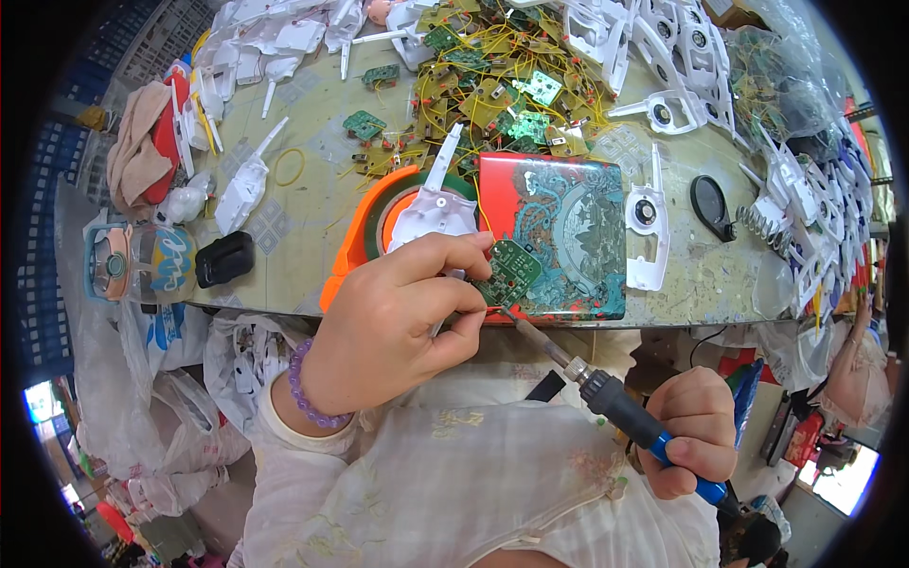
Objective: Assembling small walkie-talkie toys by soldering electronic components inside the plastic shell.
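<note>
My right hand (694, 431) is wrapped round the blue and black handle of a soldering iron (606, 393). Its tip meets the lower edge of a small green circuit board (512, 272), beside a short bit of red wire (494, 310). My left hand (407, 308) is closed at the board's left edge, fingers bent; what lies between the lower fingertips is partly hidden. Behind that hand, a white plastic housing (434, 216) with a narrow stem lies over an orange and green round holder (352, 248). Under the board is a red and teal patterned box (578, 227).
A tangled heap of circuit boards with yellow wires (502, 85) covers the table's far middle. White plastic frames (682, 47) pile up behind and at right. A black oval ring (710, 206), a clear jug (142, 265) and a black case (225, 258) stand nearer.
</note>
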Available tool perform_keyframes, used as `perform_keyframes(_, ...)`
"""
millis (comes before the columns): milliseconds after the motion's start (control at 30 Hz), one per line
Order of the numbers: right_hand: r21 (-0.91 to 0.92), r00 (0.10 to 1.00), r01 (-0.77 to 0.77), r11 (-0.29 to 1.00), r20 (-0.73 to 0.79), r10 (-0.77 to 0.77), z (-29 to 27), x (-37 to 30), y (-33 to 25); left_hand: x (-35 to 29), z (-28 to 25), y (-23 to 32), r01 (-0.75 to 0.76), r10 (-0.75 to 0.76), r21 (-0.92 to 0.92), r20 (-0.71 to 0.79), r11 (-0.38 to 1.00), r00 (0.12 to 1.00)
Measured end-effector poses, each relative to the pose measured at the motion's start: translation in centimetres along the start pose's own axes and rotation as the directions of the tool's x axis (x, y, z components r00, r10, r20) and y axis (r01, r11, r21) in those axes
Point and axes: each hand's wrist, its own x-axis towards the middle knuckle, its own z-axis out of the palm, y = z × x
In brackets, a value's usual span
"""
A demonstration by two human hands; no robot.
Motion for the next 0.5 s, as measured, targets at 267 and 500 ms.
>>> perform_keyframes(267,0.010,0.999,0.035,0.999,0.019,-0.035,-0.08,0.03,0.00,-0.05,0.00,-0.01,-0.008,0.008,-0.004,-0.005,1.000,1.000)
perform_keyframes(500,-0.018,0.997,0.019,1.000,0.069,-0.018,-0.48,0.21,-0.58,-0.04,0.22,-0.10,-0.050,0.050,0.007,-0.050,0.999,0.998)
